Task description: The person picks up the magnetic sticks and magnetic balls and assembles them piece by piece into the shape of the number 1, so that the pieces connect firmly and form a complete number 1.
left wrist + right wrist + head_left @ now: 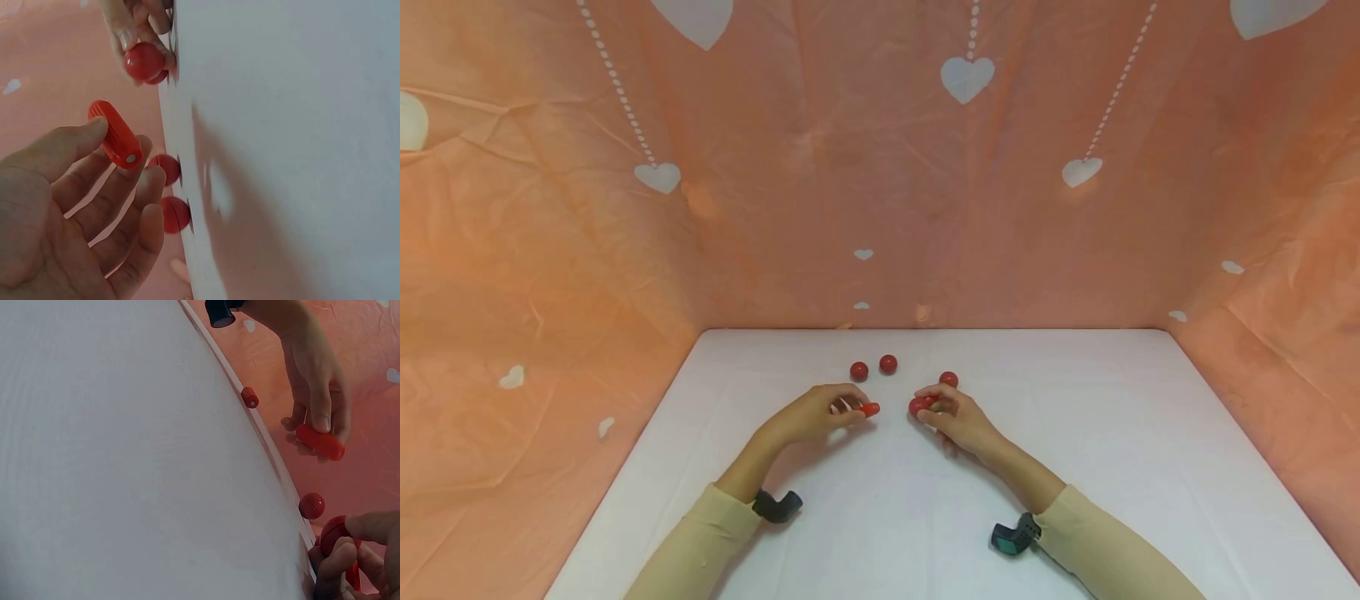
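My left hand (pixel 823 412) pinches a short red rod (pixel 117 135) between thumb and fingers, above the table. The rod is ribbed, with a silvery dot in its end. A little to the right, my right hand (pixel 964 422) grips a glossy red ball (pixel 336 536) by thumb and fingertips. Another red piece (pixel 354 575) shows partly among the right fingers; its shape is mostly hidden. Beyond the hands lie a red ball (pixel 859 371), a second ball (pixel 888 364) and, just behind the right hand, a third (pixel 949 379).
A white-covered table (pixel 1120 417) carries everything. On it another red rod-like piece (pixel 250 397) shows in the right wrist view. An orange-pink cloth with white hearts (pixel 820 183) hangs behind and at both sides. Dark devices sit on the left wrist (pixel 777 506) and right wrist (pixel 1015 535).
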The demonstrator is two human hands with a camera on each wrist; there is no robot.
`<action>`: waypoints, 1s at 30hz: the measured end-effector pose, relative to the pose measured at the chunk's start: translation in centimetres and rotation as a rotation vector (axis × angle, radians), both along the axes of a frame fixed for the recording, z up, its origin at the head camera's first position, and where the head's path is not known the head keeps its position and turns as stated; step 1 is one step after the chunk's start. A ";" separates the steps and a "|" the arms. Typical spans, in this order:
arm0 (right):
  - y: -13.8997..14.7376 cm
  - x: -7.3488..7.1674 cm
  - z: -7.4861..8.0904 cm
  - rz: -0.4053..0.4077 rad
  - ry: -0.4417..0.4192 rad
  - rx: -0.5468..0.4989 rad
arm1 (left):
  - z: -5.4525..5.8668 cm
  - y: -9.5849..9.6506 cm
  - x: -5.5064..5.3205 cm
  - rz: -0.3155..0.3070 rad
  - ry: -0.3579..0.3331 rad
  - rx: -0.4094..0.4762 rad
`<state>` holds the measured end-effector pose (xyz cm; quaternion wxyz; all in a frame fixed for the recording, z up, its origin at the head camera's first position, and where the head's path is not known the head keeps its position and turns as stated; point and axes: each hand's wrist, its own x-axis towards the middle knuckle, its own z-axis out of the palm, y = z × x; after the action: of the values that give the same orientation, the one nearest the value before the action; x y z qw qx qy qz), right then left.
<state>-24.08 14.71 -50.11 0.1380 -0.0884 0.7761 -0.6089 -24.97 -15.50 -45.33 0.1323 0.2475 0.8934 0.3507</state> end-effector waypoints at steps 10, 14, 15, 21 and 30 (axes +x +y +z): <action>0.0 0.0 0.0 0.000 0.005 -0.001 | 0.1 1.7 0.3 0.019 0.022 -0.031; 0.0 0.0 -0.1 -0.001 0.012 -0.002 | 0.0 2.2 0.3 0.027 0.023 -0.039; 0.0 0.0 -0.1 -0.001 0.012 -0.003 | -0.1 2.4 0.3 0.031 0.019 -0.043; -0.1 0.0 -0.3 -0.001 0.018 -0.008 | -0.4 3.0 0.4 0.030 0.012 -0.059; 0.1 -0.1 -0.4 0.014 0.030 -0.019 | -0.7 4.0 0.5 0.015 0.022 -0.075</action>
<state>-24.18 14.79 -50.55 0.1296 -0.1042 0.7718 -0.6137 -24.43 -11.54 -46.00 0.1290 0.2393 0.9092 0.3152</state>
